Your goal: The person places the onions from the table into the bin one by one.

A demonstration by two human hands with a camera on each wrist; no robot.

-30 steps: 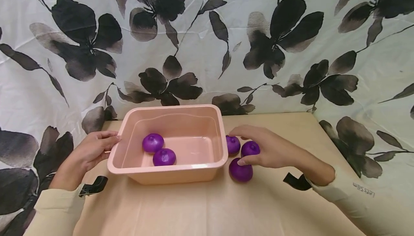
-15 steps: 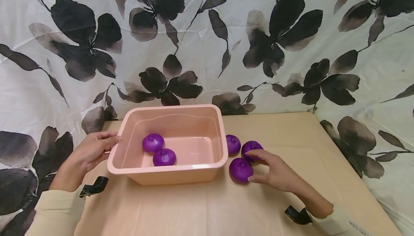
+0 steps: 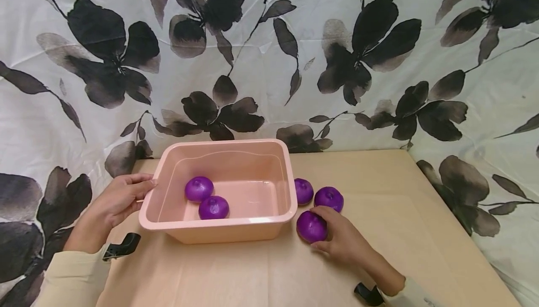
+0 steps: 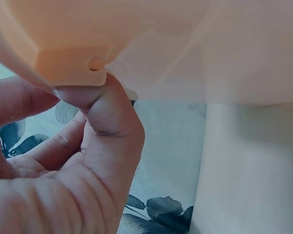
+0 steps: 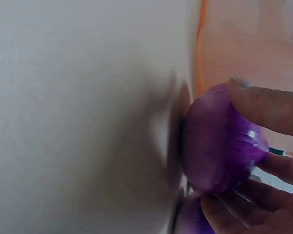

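Note:
A pink plastic basin (image 3: 236,230) stands on the table with two purple onions inside, one onion (image 3: 199,189) behind the other onion (image 3: 214,207). My left hand (image 3: 122,199) pinches the basin's left rim between thumb and fingers; the left wrist view shows the thumb at the rim's corner. To the right of the basin, my right hand (image 3: 347,239) holds the nearest onion (image 3: 310,227), thumb on the near side and fingers round the far side. In the right wrist view this onion (image 5: 219,141) is close to the table surface. Two more onions, one (image 3: 304,191) by the basin wall and one (image 3: 329,198) beside it, lie just behind.
The table (image 3: 269,274) has a light tan cover. Behind it and along its right side hangs a white cloth (image 3: 269,73) with dark flowers. Each wrist wears a black camera mount, one (image 3: 122,247) on the left and one (image 3: 368,294) on the right.
My right hand has moved from over the group of onions toward the near side and closed round the nearest one, which has shifted slightly. The left hand and basin stay in place.

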